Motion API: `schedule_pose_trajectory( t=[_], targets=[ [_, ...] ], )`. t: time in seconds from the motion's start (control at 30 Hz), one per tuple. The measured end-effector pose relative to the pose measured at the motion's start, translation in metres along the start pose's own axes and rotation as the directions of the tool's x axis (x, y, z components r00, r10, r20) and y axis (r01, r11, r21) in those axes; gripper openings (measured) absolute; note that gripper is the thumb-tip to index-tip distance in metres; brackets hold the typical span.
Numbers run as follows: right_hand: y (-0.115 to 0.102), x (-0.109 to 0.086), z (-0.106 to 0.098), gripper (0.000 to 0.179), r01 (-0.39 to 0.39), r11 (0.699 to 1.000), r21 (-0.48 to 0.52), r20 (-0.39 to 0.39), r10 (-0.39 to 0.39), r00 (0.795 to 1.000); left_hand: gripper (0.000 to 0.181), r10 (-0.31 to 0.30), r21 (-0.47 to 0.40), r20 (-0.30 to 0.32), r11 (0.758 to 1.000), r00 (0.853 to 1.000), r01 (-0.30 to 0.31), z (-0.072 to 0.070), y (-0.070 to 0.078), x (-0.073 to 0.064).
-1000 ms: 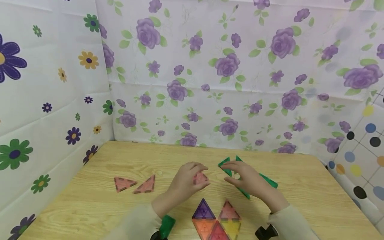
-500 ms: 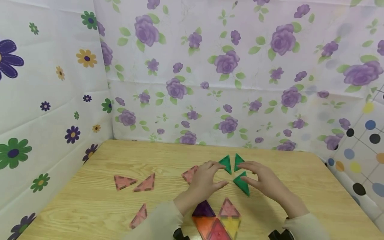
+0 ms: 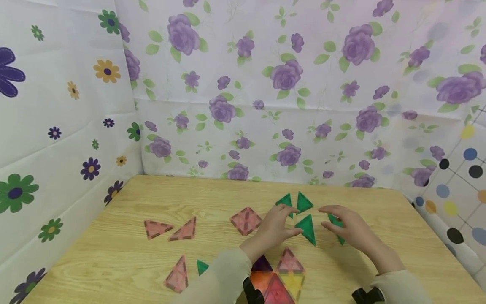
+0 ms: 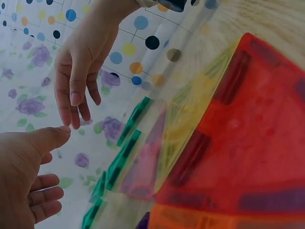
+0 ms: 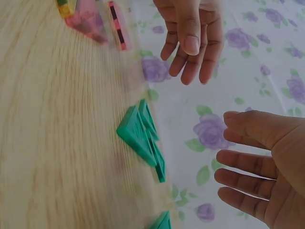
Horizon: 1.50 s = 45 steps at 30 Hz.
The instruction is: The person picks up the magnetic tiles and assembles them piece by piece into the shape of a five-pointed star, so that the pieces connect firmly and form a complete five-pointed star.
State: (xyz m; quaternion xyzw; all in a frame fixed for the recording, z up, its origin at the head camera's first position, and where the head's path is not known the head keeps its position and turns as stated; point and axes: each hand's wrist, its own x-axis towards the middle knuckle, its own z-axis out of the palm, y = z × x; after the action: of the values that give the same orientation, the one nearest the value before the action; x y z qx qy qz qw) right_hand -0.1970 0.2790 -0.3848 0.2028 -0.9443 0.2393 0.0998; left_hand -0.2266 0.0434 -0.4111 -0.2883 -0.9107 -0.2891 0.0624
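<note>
My left hand hovers empty with loosely bent fingers. It is nearest to the green triangle tiles, covering part of the back-left one. A second green tile lies to its right, and a third green tile sits in front. Further right, my right hand is held over another green tile and partly hides it; nothing is between its fingers. Both wrist views show the hands facing each other, apart. Left of my left hand, pink triangle tiles lie together as a diamond.
At the front are joined triangle tiles: red, orange, yellow, pink and purple, partly behind my left sleeve. Loose pink tiles and a green tile lie left. Flowered cloth borders the table's back.
My left hand has moved right from the pink tiles towards the green ones, uncovering the pink diamond. My right hand has shifted right, off the back green tiles.
</note>
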Motion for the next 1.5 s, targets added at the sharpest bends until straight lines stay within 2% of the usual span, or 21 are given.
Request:
schedule_pose_trajectory(
  t=[0.17,0.3,0.47,0.6,0.87,0.97,1.13,1.4,1.5],
  targets=[
    [0.014,-0.002,-0.001,0.042,-0.039,0.999,-0.003,0.025,0.039,0.999,0.052,-0.018,-0.006,0.035,1.000,0.999,0.018,0.015,-0.001,0.007],
    [0.025,-0.003,-0.001,0.042,-0.071,0.997,-0.014,0.046,0.072,0.996,0.052,-0.023,0.005,0.053,1.000,0.998,0.023,0.021,0.000,0.011],
    [0.038,-0.004,0.001,0.042,-0.126,0.992,-0.025,0.089,0.128,0.988,0.053,0.011,0.018,0.084,1.000,0.996,-0.013,0.027,0.000,0.011],
    [0.046,-0.006,0.006,0.043,-0.174,0.984,-0.037,0.122,0.177,0.977,0.053,0.038,0.033,0.081,0.999,0.996,-0.041,0.032,-0.002,0.010],
    [0.055,-0.010,0.017,0.045,-0.141,0.987,-0.080,0.131,0.151,0.980,0.046,0.069,0.080,0.064,0.994,0.996,-0.074,0.041,-0.006,0.008],
    [0.056,-0.012,0.021,0.041,-0.125,0.987,-0.098,0.098,0.134,0.986,0.040,0.116,0.142,0.056,0.982,0.992,-0.123,0.043,-0.007,0.007],
    [0.054,-0.016,0.027,0.035,-0.120,0.988,-0.101,0.047,0.125,0.991,0.028,0.207,0.242,0.044,0.947,0.977,-0.212,0.045,-0.008,0.007],
    [0.052,-0.016,0.033,0.035,-0.148,0.984,-0.100,0.030,0.152,0.988,0.025,0.222,0.301,0.067,0.925,0.973,-0.232,0.046,-0.011,0.007],
    [0.052,-0.016,0.035,0.033,-0.147,0.984,-0.097,0.011,0.148,0.989,0.023,0.251,0.321,0.058,0.912,0.966,-0.256,0.047,-0.011,0.007]
  ],
)
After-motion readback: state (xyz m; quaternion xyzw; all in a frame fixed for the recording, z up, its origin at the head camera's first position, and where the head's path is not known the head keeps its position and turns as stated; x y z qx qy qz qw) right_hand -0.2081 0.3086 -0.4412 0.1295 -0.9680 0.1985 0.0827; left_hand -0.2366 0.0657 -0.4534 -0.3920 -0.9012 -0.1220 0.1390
